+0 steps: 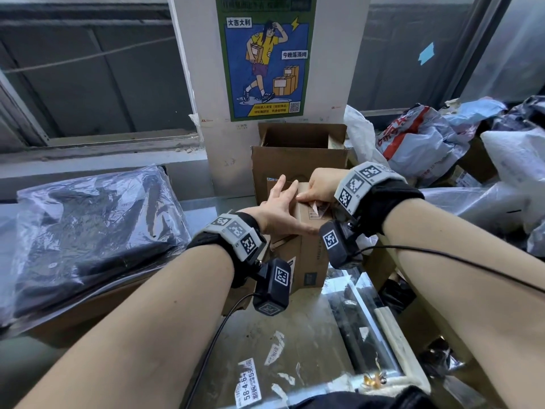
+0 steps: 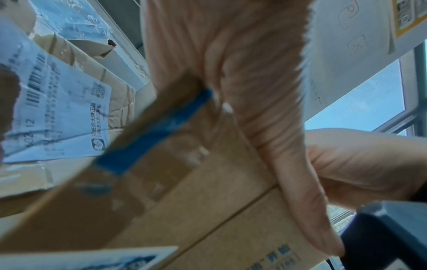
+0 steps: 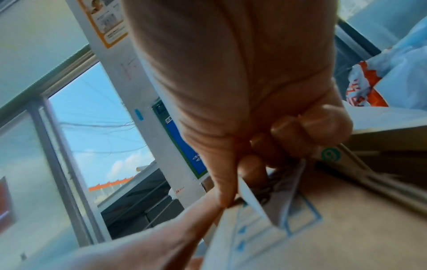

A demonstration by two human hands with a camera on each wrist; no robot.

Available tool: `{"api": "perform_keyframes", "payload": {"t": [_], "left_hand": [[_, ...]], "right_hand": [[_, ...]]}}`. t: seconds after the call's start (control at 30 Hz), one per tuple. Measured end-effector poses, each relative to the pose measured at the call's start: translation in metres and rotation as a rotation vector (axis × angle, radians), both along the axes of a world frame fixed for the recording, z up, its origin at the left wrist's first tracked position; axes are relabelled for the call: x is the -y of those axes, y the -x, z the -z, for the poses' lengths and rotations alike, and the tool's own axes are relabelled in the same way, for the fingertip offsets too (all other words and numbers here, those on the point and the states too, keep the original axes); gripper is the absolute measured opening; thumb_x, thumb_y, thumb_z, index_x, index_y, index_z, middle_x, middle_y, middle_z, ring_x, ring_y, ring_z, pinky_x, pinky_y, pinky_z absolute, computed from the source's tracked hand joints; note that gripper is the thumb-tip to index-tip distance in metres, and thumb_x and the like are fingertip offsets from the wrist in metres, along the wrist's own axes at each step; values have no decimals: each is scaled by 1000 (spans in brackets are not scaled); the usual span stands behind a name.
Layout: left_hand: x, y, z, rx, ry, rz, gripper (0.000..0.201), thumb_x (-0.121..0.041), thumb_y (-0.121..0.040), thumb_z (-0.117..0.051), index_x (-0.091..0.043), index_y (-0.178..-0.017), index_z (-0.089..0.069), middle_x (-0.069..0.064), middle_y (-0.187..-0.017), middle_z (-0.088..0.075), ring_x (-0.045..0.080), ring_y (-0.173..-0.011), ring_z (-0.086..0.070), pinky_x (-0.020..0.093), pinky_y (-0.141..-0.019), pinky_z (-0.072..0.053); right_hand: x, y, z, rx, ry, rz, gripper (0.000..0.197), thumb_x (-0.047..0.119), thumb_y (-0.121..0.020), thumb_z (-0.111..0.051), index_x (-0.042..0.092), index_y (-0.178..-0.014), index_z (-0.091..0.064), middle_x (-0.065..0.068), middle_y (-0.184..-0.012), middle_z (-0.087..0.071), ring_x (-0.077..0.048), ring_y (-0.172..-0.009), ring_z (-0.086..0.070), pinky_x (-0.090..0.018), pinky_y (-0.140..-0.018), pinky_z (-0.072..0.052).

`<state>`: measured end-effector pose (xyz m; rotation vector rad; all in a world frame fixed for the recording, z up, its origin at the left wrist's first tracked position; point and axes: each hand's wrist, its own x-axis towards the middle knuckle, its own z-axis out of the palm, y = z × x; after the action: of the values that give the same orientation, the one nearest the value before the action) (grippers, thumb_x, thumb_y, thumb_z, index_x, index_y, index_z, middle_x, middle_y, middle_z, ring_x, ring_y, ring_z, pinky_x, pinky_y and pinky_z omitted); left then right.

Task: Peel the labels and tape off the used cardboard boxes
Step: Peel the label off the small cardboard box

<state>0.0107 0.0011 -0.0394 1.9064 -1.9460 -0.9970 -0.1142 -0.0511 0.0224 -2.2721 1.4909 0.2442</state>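
Observation:
A small brown cardboard box (image 1: 309,249) stands on the glass counter in front of me. My left hand (image 1: 280,202) lies over its top left with straight, spread fingers, the thumb stretched along the front face. In the left wrist view the palm (image 2: 231,73) presses the box (image 2: 196,210), which carries a strip of blue tape (image 2: 157,131). My right hand (image 1: 306,197) pinches a pale strip of tape (image 1: 316,208) lifted from the box top. The right wrist view shows thumb and finger (image 3: 240,184) nipping that strip (image 3: 254,202) above the box surface (image 3: 358,228).
A larger open cardboard box (image 1: 298,160) stands behind, against a pillar with a poster (image 1: 265,54). A plastic-wrapped black bundle (image 1: 88,225) lies to the left. Courier bags (image 1: 427,143) pile up on the right. Peeled label scraps (image 1: 247,382) litter the near counter. Another labelled cardboard (image 2: 64,113) lies below.

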Motion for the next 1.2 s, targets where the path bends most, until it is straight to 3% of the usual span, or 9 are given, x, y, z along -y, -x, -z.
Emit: {"api": "perform_keyframes", "payload": {"t": [0.07,0.2,0.4,0.47,0.6,0.77,0.83,0.93,1.2], "left_hand": [[-1,-2,-1,-1,8,6,127,-57,-63,-79,-28,-153,7,-7,-156,28,19,-148,7,44,-120,-12],[-3,-3,-3,-19,-11,15,142,-71,-39,-68,-29,-153,7,-8,-155,29,17,-147,10,44,-120,-10],[-1,0,0,-37,8,29,131,-59,-60,-78,-28,-153,8,-9,-154,32,12,-146,14,40,-121,-8],[0,2,-1,-40,5,34,133,-61,-57,-77,-28,-153,9,-9,-154,33,12,-146,14,38,-121,-7],[0,4,-3,-41,-9,26,144,-70,-39,-71,-31,-153,8,-12,-154,31,12,-147,10,41,-121,-9],[1,3,-3,-38,-21,30,145,-70,-38,-72,-31,-153,8,-12,-154,30,10,-146,12,40,-121,-7],[1,2,-2,-39,-18,29,145,-70,-38,-72,-30,-153,7,-12,-154,30,10,-146,13,39,-121,-6],[0,3,-2,-45,-25,30,147,-71,-36,-72,-31,-153,8,-12,-154,31,11,-146,13,39,-121,-6],[-3,4,-4,-50,-17,23,143,-67,-41,-73,-30,-153,8,-10,-154,31,12,-146,13,39,-121,-6]], "right_hand": [[4,4,1,54,-24,27,29,30,-94,-55,9,-74,-60,-2,-66,-58,-12,-55,-51,-22,-54,-39],[9,16,9,297,-100,118,27,26,-93,-59,9,-72,-60,-2,-63,-62,-11,-49,-56,-17,-44,-43],[9,26,19,437,-119,182,30,20,-92,-60,9,-64,-58,-2,-55,-60,-6,-39,-52,-13,-34,-36],[9,29,22,486,-135,208,31,17,-93,-59,8,-63,-56,-1,-49,-60,-4,-34,-50,-13,-34,-35],[9,33,29,601,-178,252,30,17,-93,-56,5,-65,-58,-5,-54,-63,-18,-49,-54,-20,-42,-36],[7,34,35,694,-182,278,29,15,-94,-55,5,-67,-57,-10,-61,-61,-15,-47,-56,-20,-43,-34],[6,34,36,721,-190,283,31,15,-95,-55,6,-65,-56,-6,-54,-62,-18,-51,-55,-22,-45,-32],[5,36,37,750,-183,296,30,16,-95,-55,7,-66,-56,3,-45,-59,-10,-44,-57,-19,-42,-34],[-1,37,39,858,-177,317,29,11,-96,-53,5,-67,-54,4,-38,-56,-4,-35,-55,-13,-34,-37]]}}
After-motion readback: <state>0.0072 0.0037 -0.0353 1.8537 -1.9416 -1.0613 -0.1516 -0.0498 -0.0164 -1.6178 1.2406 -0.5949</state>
